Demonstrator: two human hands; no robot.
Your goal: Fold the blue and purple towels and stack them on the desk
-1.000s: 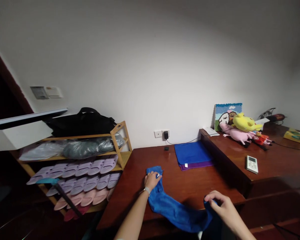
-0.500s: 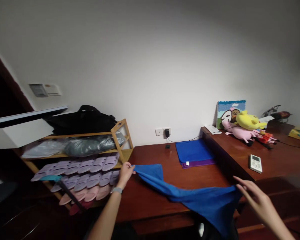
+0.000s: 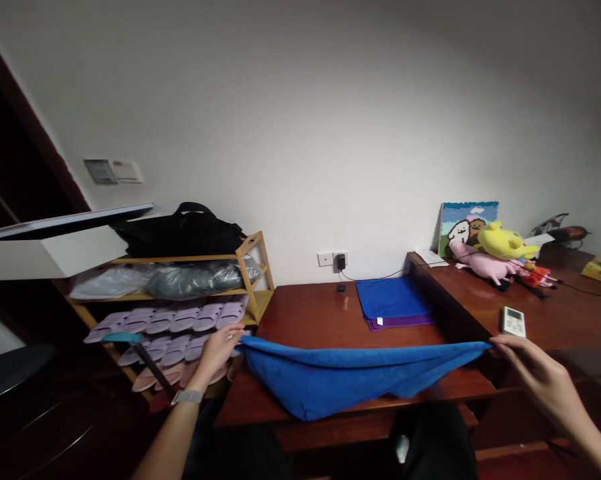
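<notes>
A blue cloth towel is stretched sideways above the front part of the brown table, its lower part sagging in loose folds. My left hand, with a band on the wrist, pinches the towel's left corner. At the opposite end, my right hand pinches the right corner between thumb and fingers. Farther back on the table lies a folded blue cloth, with a folded purple cloth showing beneath its front edge and a small white tag.
Left of the table stands a wooden shoe rack with several slippers and a black bag on top. On the raised desk at right are a white remote and plush toys. A charger is plugged into the wall.
The blue towel went from bunched on the table and hanging off its edge to pulled taut between both hands. My left hand moved left, my right hand right and up.
</notes>
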